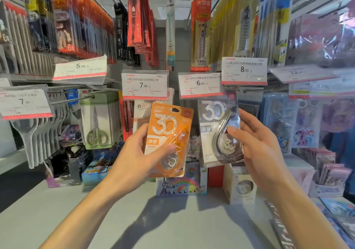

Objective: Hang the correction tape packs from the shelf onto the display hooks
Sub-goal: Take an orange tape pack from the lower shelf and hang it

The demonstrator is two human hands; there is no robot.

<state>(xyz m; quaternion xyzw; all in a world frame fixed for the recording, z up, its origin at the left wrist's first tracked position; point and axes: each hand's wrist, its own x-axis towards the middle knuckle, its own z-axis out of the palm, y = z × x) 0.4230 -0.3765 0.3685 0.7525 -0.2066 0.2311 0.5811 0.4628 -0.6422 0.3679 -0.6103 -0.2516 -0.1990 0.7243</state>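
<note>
My left hand (134,152) holds an orange correction tape pack (169,139) tilted in front of the display, thumb across its lower blister. A grey correction tape pack (217,131) hangs under the 6.00 price tag (199,85). My right hand (257,143) touches that grey pack's blister from the right, fingers spread around its edge. Its hook is hidden behind the tag. The 7.90 price tag (145,85) sits above the orange pack.
Scissors packs (98,122) hang at the left on pegs. Small boxes, one with a rainbow print (181,186), stand on the white shelf (153,220) below. Sticker packs (305,122) fill the right side. Pen packs hang overhead.
</note>
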